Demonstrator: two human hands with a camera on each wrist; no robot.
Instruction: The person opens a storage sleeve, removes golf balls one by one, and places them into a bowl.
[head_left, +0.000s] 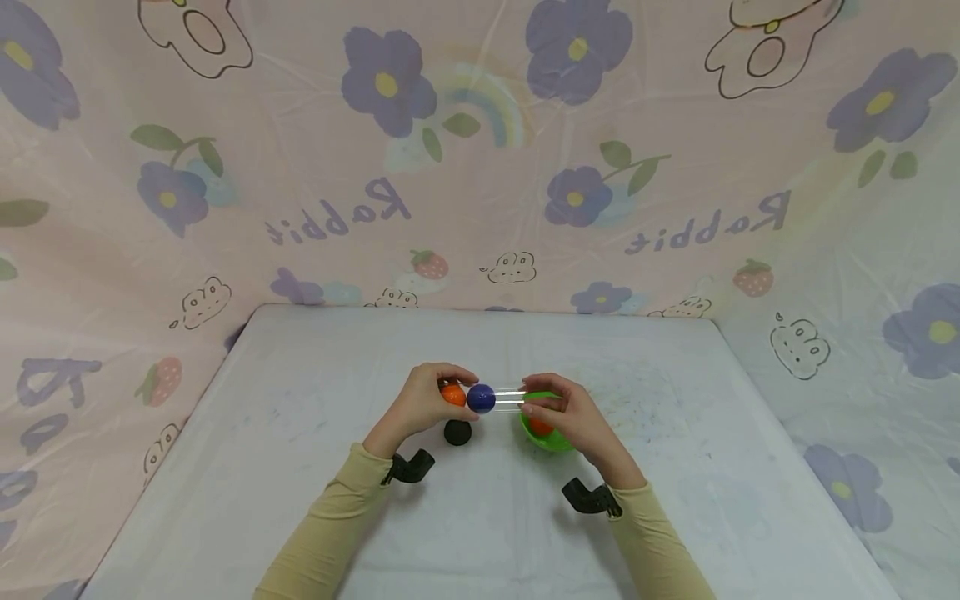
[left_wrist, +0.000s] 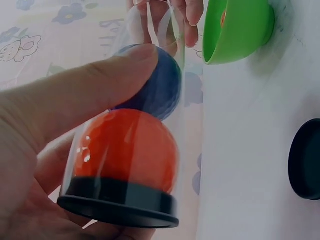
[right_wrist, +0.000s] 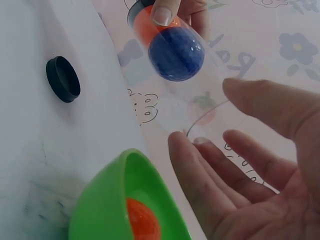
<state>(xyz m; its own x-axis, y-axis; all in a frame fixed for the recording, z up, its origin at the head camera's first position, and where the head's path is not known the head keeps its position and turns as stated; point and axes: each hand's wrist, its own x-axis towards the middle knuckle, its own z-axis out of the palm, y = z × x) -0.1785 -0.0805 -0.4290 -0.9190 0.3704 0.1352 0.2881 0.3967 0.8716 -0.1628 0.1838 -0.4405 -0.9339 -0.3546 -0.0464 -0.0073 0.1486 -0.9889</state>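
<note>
My left hand [head_left: 423, 400] grips a clear tube [head_left: 508, 400] held sideways above the table. Inside it an orange ball [left_wrist: 127, 147] lies against the black cap [left_wrist: 120, 202] at the left end, followed by a dark blue ball [right_wrist: 176, 53]. In the left wrist view the thumb presses on the tube's wall over the blue ball. My right hand [head_left: 570, 417] holds the tube's uncapped end, thumb on one side of the rim and fingertips on the other. Below that hand stands a green bowl [head_left: 551, 444] with another orange ball [right_wrist: 142, 220] in it.
A loose black cap [head_left: 457, 432] lies on the white-covered table [head_left: 360, 517] below the left hand. Patterned cloth [head_left: 480, 183] hangs behind the table and at both sides. Black wrist-worn pieces [head_left: 412, 467] stick out from both sleeves.
</note>
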